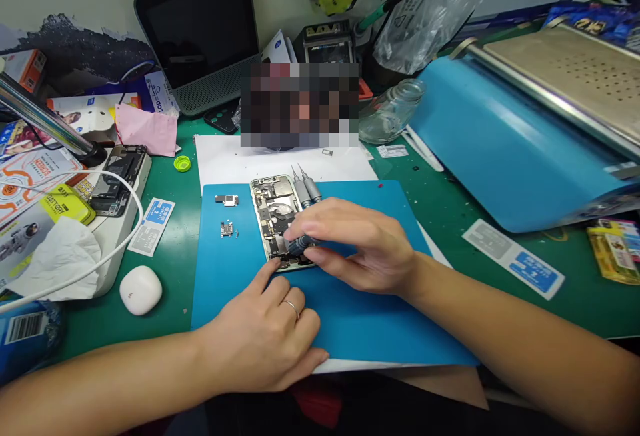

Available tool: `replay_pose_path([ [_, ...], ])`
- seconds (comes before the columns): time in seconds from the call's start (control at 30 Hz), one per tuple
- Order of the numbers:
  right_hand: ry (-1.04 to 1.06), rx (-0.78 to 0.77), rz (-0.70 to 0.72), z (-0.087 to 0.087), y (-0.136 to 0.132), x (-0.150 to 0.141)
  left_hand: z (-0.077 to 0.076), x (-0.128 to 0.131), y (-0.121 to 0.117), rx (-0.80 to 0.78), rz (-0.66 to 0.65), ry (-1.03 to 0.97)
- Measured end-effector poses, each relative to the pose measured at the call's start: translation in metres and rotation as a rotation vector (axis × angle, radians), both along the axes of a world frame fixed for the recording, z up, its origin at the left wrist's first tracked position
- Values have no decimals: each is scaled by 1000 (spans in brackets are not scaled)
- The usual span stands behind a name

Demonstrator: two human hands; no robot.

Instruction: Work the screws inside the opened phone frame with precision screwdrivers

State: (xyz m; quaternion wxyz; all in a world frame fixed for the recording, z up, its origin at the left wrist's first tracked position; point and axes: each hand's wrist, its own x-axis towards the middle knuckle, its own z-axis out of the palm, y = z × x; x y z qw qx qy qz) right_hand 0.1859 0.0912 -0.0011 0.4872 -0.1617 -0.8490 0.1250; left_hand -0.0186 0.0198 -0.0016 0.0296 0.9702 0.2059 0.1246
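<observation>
An opened phone point(273, 219) lies on the blue mat point(360, 329), with its inner boards and parts bare. My left hand point(270, 329) rests palm down below it, holding nothing. Its index finger is stretched out onto the phone's lower left end, and the other fingers bend loosely. Over the phone's lower right, my right hand point(365, 243) pinches a dark ridged screwdriver point(300, 244); its tip is hidden. Two grey screwdrivers point(307, 189) lie along the phone's upper right edge. Left of the phone are small metal phone parts point(227, 228) and a metal bracket point(227, 201).
A white round-cornered case point(141, 290) and a sticker card point(151, 226) lie left of the mat. Another phone body point(119, 179) is on a white box. Behind stand a tablet-like screen point(200, 29) and a glass jar point(393, 113). A blue-covered machine point(500, 149) is at right.
</observation>
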Motion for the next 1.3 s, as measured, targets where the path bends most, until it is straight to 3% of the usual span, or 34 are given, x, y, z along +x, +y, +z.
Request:
replay_pose_path([
  [0.23, -31, 90, -133, 4, 0, 1, 0, 0, 1, 4, 3, -4],
  [0.47, -19, 30, 2, -1, -3, -1, 0, 0, 1, 8, -4, -3],
  [0.73, -3, -60, -19, -10, -5, 0, -1, 0, 0, 5, -1, 2],
  [1.1, -67, 46, -6, -4, 0, -2, -1, -1, 1, 11, 0, 1],
  [1.3, -53, -47, 48, -5, -3, -1, -1, -1, 1, 13, -2, 3],
])
